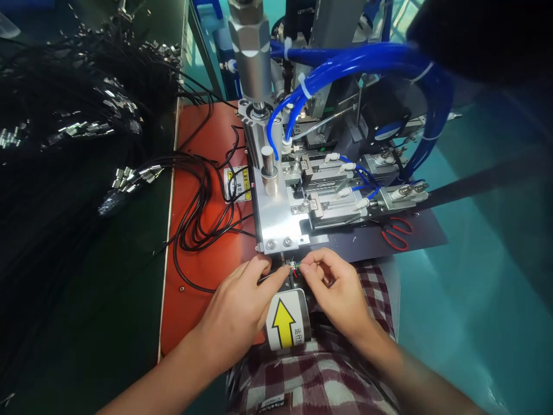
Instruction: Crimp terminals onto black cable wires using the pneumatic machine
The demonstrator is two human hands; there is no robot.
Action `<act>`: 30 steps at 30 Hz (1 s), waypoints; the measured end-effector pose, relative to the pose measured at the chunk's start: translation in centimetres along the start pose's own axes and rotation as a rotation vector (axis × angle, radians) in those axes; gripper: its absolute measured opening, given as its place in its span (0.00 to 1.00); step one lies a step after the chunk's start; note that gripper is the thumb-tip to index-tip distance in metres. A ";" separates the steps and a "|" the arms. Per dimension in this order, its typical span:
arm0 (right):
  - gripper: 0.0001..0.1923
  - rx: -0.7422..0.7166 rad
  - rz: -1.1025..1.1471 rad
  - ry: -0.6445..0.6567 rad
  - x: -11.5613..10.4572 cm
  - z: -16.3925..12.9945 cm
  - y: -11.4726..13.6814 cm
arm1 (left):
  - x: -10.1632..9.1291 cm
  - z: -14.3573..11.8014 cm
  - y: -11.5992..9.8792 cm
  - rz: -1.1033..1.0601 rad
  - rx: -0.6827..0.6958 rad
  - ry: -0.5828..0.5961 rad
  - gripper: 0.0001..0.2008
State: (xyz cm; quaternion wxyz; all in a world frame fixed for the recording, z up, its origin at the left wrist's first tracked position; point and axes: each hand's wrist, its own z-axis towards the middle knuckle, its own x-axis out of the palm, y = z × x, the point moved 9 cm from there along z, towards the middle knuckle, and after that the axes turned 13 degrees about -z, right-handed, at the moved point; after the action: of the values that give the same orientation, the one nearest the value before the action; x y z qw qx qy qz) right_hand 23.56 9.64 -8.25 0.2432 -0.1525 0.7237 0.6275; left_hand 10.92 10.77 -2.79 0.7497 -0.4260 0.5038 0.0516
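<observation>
Between my two hands, at the front edge of a metal machine [276, 216], are the thin coloured wire ends [294, 268] of a black cable; red, white and green show. My left hand [237, 300] is closed on the cable, its thumb pressed close to the bared wires. With thumb and forefinger, my right hand [334, 288] pinches the wire tips from the other side. Its remaining fingers are curled. Just below the wires sits a white label with a yellow arrow [284, 323].
Black cables [194, 202] loop over the red board [190, 300] at left, near a large pile of cables with shiny metal ends [116, 109]. Blue air hoses [363, 57] arch above the machine. Red-handled scissors [397, 233] lie right of it. Checked cloth [319, 374] covers my lap.
</observation>
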 end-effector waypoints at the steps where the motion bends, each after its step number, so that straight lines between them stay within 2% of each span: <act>1: 0.05 -0.043 -0.041 -0.014 -0.1 0.0 0.4 | 0.0 0.0 0.0 -0.002 -0.001 0.000 0.16; 5: 0.06 -0.149 -0.126 -0.028 -0.3 -0.1 1.3 | 0.1 0.0 0.2 0.002 -0.010 0.005 0.17; 11: 0.06 -0.171 -0.166 -0.009 -0.1 -0.1 1.8 | 0.3 -0.1 0.3 0.021 -0.019 0.023 0.17; 25: 0.07 -0.054 -0.278 -0.002 0.5 -0.1 0.9 | 0.0 0.1 0.0 0.027 -0.003 0.008 0.17; 27: 0.07 -0.008 -0.207 0.011 0.6 -0.1 0.1 | 0.1 0.1 0.0 0.021 -0.007 0.011 0.17; 30: 0.08 0.150 0.003 0.090 1.2 -0.1 -1.9 | 0.1 0.0 0.1 0.018 -0.011 0.013 0.17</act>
State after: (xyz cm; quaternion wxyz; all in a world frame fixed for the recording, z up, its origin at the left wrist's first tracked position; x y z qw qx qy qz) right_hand 23.58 9.28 -10.49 0.2200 -0.1608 0.7792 0.5644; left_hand 10.91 10.78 -2.96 0.7436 -0.4259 0.5120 0.0584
